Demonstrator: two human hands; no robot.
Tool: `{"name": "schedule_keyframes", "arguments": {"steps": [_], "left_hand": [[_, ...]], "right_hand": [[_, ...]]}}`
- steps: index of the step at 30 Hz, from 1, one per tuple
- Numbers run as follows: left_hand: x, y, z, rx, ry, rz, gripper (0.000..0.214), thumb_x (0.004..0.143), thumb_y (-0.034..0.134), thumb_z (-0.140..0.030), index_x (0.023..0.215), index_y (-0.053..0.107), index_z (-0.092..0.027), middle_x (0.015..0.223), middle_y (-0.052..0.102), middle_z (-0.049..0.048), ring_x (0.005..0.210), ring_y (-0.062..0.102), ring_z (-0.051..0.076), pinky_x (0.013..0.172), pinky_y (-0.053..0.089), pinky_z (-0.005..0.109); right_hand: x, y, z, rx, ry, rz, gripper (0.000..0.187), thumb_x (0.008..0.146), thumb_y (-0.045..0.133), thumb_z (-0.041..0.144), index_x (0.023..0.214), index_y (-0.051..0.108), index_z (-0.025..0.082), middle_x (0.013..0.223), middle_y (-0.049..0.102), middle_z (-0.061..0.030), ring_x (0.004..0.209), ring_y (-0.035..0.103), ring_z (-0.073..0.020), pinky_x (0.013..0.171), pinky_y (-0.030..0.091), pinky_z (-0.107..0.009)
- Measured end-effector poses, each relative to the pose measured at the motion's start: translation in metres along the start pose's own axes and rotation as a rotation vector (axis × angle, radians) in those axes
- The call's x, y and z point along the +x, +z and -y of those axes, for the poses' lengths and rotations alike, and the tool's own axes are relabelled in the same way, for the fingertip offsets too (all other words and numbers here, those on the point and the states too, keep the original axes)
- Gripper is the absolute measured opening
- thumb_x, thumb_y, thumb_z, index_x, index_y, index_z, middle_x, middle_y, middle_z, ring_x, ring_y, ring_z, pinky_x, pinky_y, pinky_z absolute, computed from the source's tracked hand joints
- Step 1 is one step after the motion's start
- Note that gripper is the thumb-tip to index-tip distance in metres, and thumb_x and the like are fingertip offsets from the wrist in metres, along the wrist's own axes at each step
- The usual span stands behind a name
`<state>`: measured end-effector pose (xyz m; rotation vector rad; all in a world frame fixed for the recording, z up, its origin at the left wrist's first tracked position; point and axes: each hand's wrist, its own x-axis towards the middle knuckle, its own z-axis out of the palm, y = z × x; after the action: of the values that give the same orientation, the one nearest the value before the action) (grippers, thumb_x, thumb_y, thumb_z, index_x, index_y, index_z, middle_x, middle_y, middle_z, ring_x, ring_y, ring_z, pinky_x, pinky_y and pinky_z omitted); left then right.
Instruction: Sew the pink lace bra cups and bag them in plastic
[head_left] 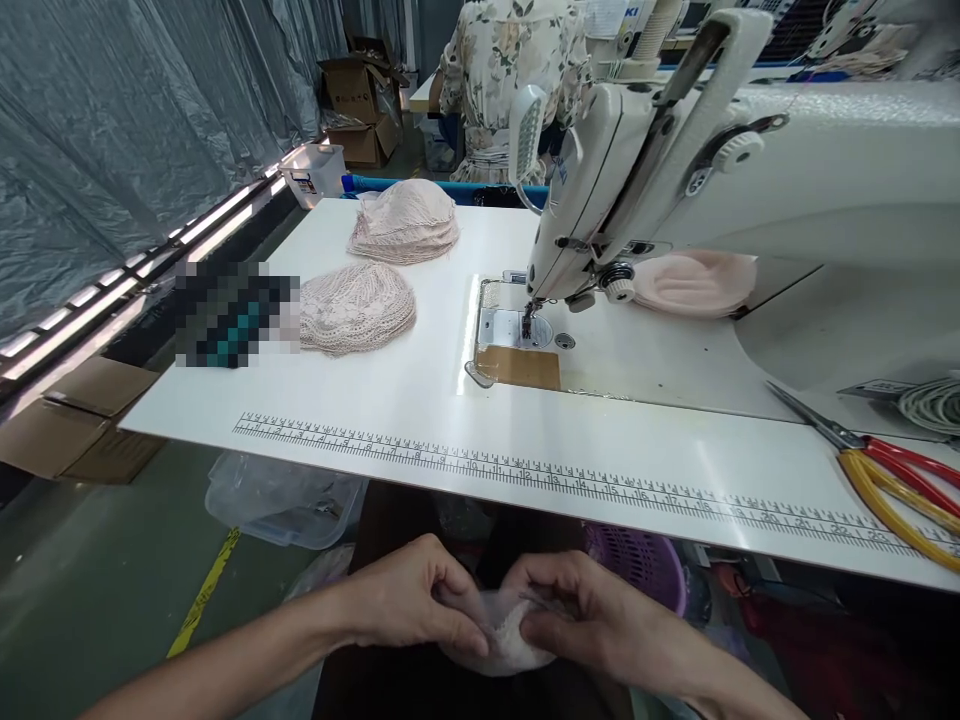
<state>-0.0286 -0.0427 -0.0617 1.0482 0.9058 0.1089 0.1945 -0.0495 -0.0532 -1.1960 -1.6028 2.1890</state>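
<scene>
Over my lap, below the table's front edge, both of my hands pinch a small white bundle of soft, partly sheer material (510, 640). My left hand (431, 600) grips its left side between thumb and fingers. The right side is held by my right hand (581, 615), with the thumb pressed on top. What kind of thing the bundle is, I cannot make out. On the white table in front lie two stacks of pale pink lace cups, a nearer stack (358, 310) and a farther stack (405, 222).
A white sewing machine (825, 170) stands on the right, with a smooth pink cup (697, 283) under its arm. Red and yellow-handled scissors (862, 450) lie at the right edge. Below are a purple basket (637, 560) and a clear plastic bin (285, 500). Another person (510, 80) sits beyond.
</scene>
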Motion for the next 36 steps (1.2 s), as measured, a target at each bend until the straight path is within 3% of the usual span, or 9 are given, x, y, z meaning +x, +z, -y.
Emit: {"name": "schedule_keyframes", "arguments": {"steps": [3,8,13,22,27,36], "left_hand": [[0.000,0.001,0.001,0.002,-0.012,-0.013,0.016,0.063,0.079,-0.027,0.076,0.078,-0.017,0.060,0.068,-0.0008,0.055,0.054,0.009,0.056,0.040,0.017],[-0.004,-0.003,0.003,0.078,-0.030,-0.044,0.017,0.063,0.077,-0.028,0.077,0.077,-0.017,0.064,0.071,0.0014,0.056,0.058,0.011,0.055,0.042,0.017],[-0.007,-0.004,0.001,0.123,-0.062,-0.041,0.014,0.064,0.076,-0.026,0.076,0.078,-0.017,0.057,0.067,-0.0010,0.053,0.053,0.009,0.053,0.040,0.016],[-0.008,-0.006,0.000,0.133,-0.021,0.020,0.014,0.066,0.071,-0.014,0.075,0.078,-0.021,0.054,0.063,-0.0036,0.051,0.047,0.007,0.053,0.036,0.015],[-0.008,-0.007,0.001,0.147,-0.032,0.024,0.014,0.066,0.072,-0.016,0.077,0.078,-0.023,0.056,0.065,-0.0033,0.052,0.049,0.008,0.055,0.038,0.016],[-0.011,-0.007,-0.001,0.169,-0.030,0.026,0.013,0.067,0.071,-0.020,0.078,0.078,-0.022,0.057,0.062,-0.0037,0.055,0.048,0.009,0.055,0.038,0.016]], "right_hand": [[-0.002,-0.001,-0.003,-0.032,0.002,-0.004,0.018,0.076,0.061,0.026,0.091,0.064,0.015,0.072,0.055,0.0027,0.064,0.046,-0.0099,0.057,0.035,-0.020],[-0.003,-0.001,-0.009,-0.215,0.037,-0.037,0.019,0.075,0.066,0.035,0.073,0.059,0.017,0.062,0.045,0.0047,0.059,0.038,-0.0091,0.051,0.027,-0.020],[-0.001,0.001,-0.010,-0.136,0.011,0.005,0.021,0.075,0.067,0.036,0.073,0.060,0.016,0.063,0.047,0.0046,0.059,0.040,-0.0092,0.052,0.028,-0.020],[0.001,0.001,-0.013,-0.008,-0.057,0.027,0.040,0.069,0.072,0.052,0.064,0.056,0.016,0.061,0.045,0.0046,0.059,0.039,-0.0100,0.057,0.031,-0.022],[0.001,0.004,-0.012,-0.016,-0.011,-0.010,0.035,0.071,0.071,0.047,0.065,0.058,0.015,0.062,0.049,0.0037,0.061,0.042,-0.0106,0.056,0.032,-0.022],[-0.002,0.006,-0.013,-0.125,-0.065,-0.073,0.031,0.078,0.066,0.041,0.065,0.055,0.016,0.061,0.048,0.0051,0.059,0.040,-0.0095,0.054,0.029,-0.021]]}}
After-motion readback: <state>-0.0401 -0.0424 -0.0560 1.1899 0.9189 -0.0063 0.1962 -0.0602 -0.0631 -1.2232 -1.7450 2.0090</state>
